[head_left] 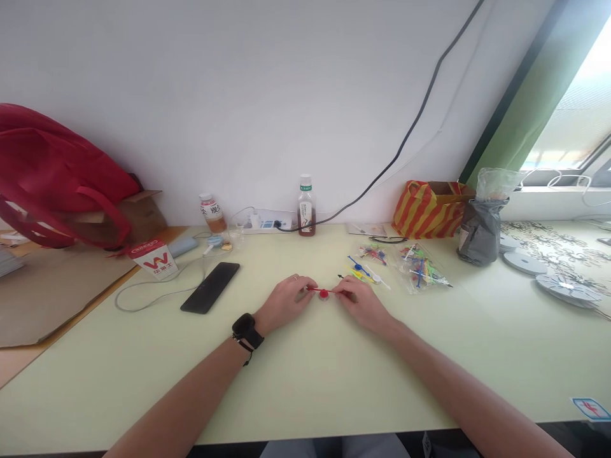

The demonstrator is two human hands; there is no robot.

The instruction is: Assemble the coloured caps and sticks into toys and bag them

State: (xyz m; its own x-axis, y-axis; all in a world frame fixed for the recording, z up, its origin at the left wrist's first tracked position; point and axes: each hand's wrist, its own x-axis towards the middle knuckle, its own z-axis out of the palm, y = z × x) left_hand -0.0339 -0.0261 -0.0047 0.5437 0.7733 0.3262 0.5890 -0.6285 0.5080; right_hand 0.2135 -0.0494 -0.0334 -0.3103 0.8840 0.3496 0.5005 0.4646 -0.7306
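Observation:
A small red plastic spinner arrow with a round middle is held level just at the table surface, its two thin arms pointing left and right. The fingers of my left hand, a watch on that wrist, pinch its left end. My right hand pinches the right end, fingertips closed around it. Both tips of the arrow are hidden by my fingers. Beyond my right hand lie loose spinner arrows, among them a blue one, a yellow one and a white one.
Clear bags of coloured plastic pieces lie to the right, near a striped bag and grey discs. A phone, a paper box and a red bag are left. A drink bottle stands behind.

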